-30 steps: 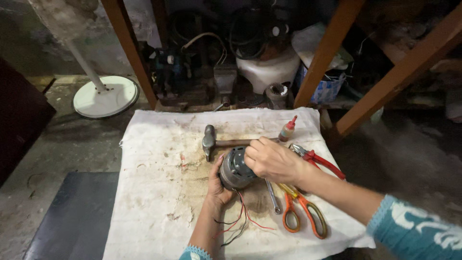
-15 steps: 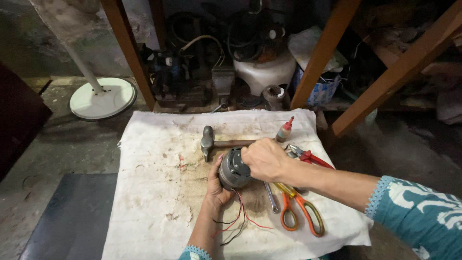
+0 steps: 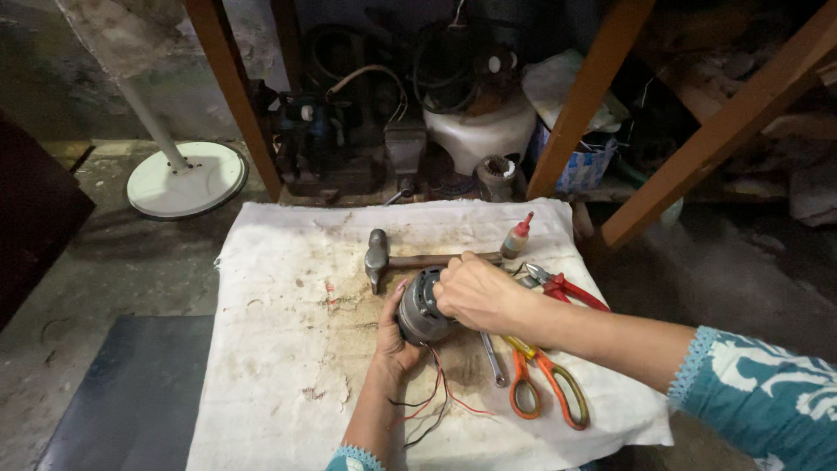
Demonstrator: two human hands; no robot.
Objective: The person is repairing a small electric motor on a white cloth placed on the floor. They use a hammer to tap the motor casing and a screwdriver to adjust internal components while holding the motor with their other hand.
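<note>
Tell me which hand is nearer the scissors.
Right. The right hand rests on the motor, just up-left of the scissors. The left hand cups the motor's far side, farther left.

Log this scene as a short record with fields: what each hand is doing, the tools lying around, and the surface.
left hand: cups the small grey motor from below
right hand: rests on top of the motor
wires: red and black, trailing from the motor
surface: stained white cloth
tools on cloth: hammer, red-handled pliers, orange-handled scissors, small bottle with red tip
</note>
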